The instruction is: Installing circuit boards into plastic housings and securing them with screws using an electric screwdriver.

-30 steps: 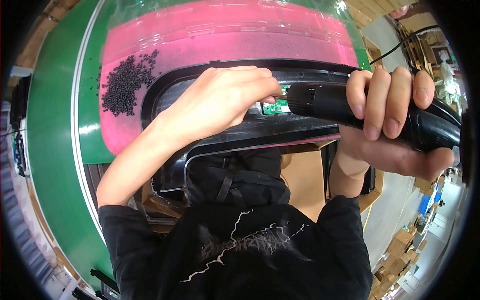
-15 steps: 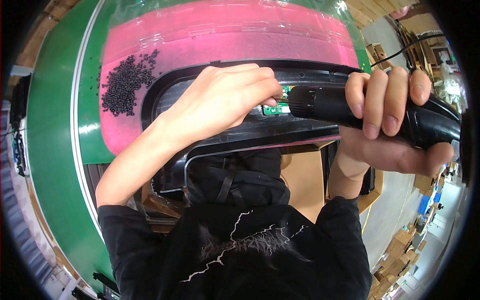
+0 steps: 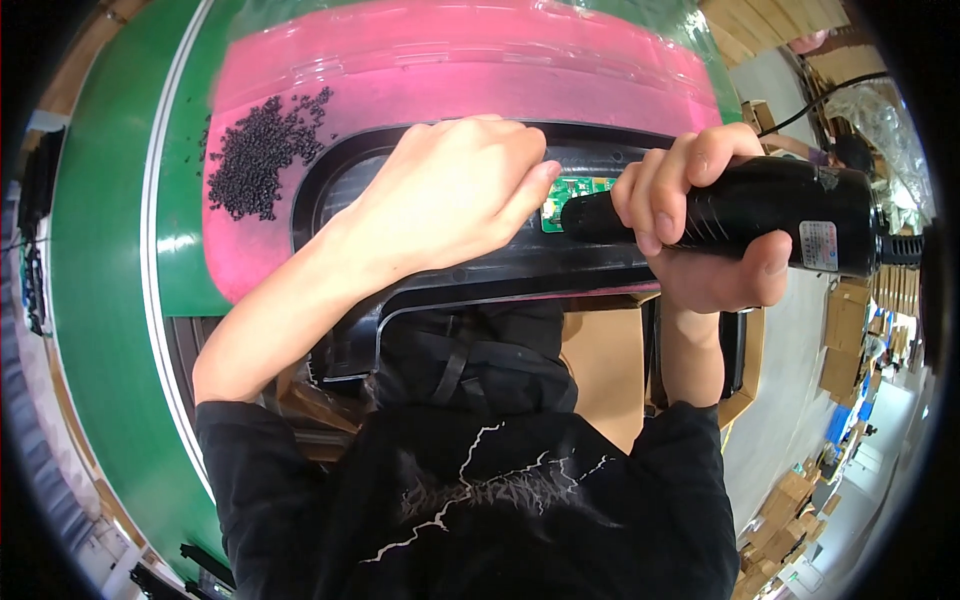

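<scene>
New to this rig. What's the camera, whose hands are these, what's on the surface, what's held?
There is no robot: these are a person's bare hands, seen from the left of two wide fisheye cameras worn on the head, looking down. That lens bends straight edges toward the rim.

The right hand grips a black handheld tool, its narrow end over a green circuit board. The left hand is beside the board; whether it holds anything is hidden.

The board sits in a long black shell on a pink mat, with small black pieces piled at the mat's left. Around it is a green surface.
</scene>
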{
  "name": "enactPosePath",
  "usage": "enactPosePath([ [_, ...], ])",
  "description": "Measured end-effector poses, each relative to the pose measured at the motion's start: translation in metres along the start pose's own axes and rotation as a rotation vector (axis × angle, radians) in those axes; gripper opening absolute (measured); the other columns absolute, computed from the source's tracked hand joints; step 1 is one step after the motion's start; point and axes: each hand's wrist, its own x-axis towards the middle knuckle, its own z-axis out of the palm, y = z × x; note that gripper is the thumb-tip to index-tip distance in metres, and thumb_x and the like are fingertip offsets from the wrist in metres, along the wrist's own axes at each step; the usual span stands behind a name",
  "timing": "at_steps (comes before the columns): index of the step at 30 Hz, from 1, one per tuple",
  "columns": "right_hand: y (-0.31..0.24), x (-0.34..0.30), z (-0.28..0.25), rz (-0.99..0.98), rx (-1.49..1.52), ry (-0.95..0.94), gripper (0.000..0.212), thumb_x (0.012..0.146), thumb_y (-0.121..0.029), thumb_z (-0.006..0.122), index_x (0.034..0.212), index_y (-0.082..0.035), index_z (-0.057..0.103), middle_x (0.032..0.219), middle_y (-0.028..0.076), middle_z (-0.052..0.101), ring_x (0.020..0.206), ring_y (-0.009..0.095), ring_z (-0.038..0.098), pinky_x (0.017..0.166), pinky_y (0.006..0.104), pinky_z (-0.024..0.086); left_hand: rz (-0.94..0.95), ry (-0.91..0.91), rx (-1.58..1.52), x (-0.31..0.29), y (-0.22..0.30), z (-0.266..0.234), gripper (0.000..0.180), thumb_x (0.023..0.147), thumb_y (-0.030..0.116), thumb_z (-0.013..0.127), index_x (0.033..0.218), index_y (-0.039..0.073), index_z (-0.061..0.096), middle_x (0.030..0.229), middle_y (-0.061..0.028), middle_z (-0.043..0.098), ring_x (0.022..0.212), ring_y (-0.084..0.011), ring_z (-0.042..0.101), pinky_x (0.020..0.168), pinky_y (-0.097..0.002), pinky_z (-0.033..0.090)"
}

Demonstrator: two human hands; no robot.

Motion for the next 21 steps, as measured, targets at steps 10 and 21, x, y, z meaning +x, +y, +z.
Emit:
enactPosePath([
  [10,0.006,0.007,0.012,0.067,-0.079,-0.141,0.062,0.075,-0.059,0.066,0.093,-0.004,0.045,0.060,0.001,0.047,0.045,0.009,0.042,0.044,0.0230,0.035,0.018,-0.068,-0.036,-0.004,-0.008,0.001,0.012,0.083,0.013,0.060,0.085,0.001,0.062,0.082,-0.0115,0.061,0.080,-0.0325,0.060,0.067,-0.0415,0.049],
  [21,0.008,0.014,0.011,0.032,-0.008,-0.212,0.061,0.074,-0.055,0.070,0.092,-0.001,0.048,0.060,0.002,0.047,0.046,0.010,0.043,0.043,0.0239,0.034,0.008,-0.201,-0.056,-0.003,-0.009,0.003,0.014,0.079,0.014,0.063,0.089,0.003,0.064,0.086,-0.0114,0.063,0.084,-0.0321,0.061,0.072,-0.0415,0.049],
])
